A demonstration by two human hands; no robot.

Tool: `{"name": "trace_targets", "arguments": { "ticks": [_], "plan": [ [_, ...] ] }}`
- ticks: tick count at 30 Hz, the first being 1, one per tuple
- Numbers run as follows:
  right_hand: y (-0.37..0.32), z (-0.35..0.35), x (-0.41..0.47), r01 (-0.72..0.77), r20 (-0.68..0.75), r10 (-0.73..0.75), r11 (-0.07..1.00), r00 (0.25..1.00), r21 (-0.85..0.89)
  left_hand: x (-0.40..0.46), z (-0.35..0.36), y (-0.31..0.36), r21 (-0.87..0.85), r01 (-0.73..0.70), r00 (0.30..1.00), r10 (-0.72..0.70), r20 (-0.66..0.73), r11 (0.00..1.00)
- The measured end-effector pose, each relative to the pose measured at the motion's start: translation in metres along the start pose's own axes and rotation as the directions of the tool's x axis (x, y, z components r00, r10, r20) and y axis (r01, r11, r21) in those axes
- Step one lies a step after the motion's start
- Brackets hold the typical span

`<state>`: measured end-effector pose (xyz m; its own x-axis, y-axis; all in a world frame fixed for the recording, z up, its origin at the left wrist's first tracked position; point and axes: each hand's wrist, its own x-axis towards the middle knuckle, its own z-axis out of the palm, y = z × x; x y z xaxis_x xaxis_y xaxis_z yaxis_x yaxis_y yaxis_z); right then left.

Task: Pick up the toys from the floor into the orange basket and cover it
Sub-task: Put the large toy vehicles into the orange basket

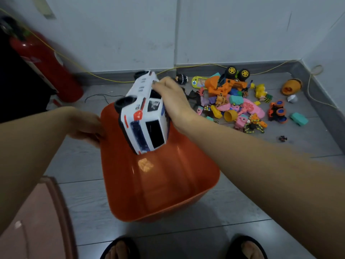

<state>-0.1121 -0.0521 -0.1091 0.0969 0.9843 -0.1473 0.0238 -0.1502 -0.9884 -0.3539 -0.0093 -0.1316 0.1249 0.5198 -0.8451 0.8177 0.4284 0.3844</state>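
Note:
The orange basket (160, 186) stands on the grey floor in the middle of the view, tilted toward me. My left hand (87, 126) grips its left rim. My right hand (172, 101) holds a big white toy ambulance (143, 116) with black wheels, nose down, over the basket's mouth. A heap of small toys (240, 101) lies on the floor at the back right: an orange truck with yellow-hubbed wheels (229, 81), pink pieces, puzzle cubes, a teal car (298, 118).
A red fire extinguisher (46, 66) leans at the back left wall. A yellow cord (196, 66) runs along the skirting. A pinkish lid-like piece (37, 219) lies at the lower left. My feet in dark sandals (186, 249) stand below the basket.

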Motion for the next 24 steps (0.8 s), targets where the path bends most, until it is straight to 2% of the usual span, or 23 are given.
{"name": "trace_targets", "arguments": {
  "ticks": [5,7,9,10,11,13,14,15,16,20,24],
  "plan": [
    [0.036,0.018,-0.032,-0.058,0.191,0.104,0.971,0.976,-0.230,0.000,0.006,-0.008,-0.035,0.121,0.993,-0.121,0.015,0.992],
    [0.055,0.021,-0.043,-0.067,0.244,0.147,0.949,0.958,-0.308,-0.001,0.006,-0.002,-0.044,0.139,0.987,-0.142,-0.075,0.989],
    [0.072,0.023,-0.052,-0.083,0.263,0.181,0.936,0.948,-0.343,0.003,0.006,0.008,-0.138,0.057,0.964,-0.090,-0.248,0.989],
    [0.081,0.024,-0.054,-0.096,0.257,0.194,0.932,0.947,-0.350,0.010,0.005,0.013,-0.185,-0.037,0.926,-0.036,-0.377,0.982],
    [0.088,0.027,-0.055,-0.115,0.241,0.209,0.929,0.948,-0.351,0.016,0.006,0.017,-0.160,-0.135,0.849,0.031,-0.527,0.978],
    [0.103,0.038,-0.056,-0.171,0.198,0.248,0.924,0.948,-0.341,0.024,0.012,0.027,0.131,-0.226,0.634,0.248,-0.733,0.965],
    [0.108,0.044,-0.056,-0.196,0.182,0.266,0.923,0.947,-0.332,0.025,0.017,0.033,0.301,-0.244,0.534,0.387,-0.752,0.922],
    [0.113,0.050,-0.055,-0.219,0.168,0.284,0.920,0.944,-0.325,0.027,0.023,0.037,0.423,-0.260,0.474,0.497,-0.727,0.868],
    [0.118,0.054,-0.054,-0.240,0.154,0.300,0.918,0.942,-0.316,0.027,0.030,0.043,0.503,-0.272,0.452,0.571,-0.686,0.820],
    [0.132,0.055,-0.056,-0.426,0.193,0.477,0.868,0.857,-0.253,0.045,0.047,0.047,0.641,-0.254,0.536,0.657,-0.530,0.724],
    [0.149,0.054,-0.056,-0.513,0.242,0.579,0.810,0.779,-0.284,0.053,0.058,0.049,0.724,-0.167,0.494,0.692,-0.526,0.670]
  ]
}}
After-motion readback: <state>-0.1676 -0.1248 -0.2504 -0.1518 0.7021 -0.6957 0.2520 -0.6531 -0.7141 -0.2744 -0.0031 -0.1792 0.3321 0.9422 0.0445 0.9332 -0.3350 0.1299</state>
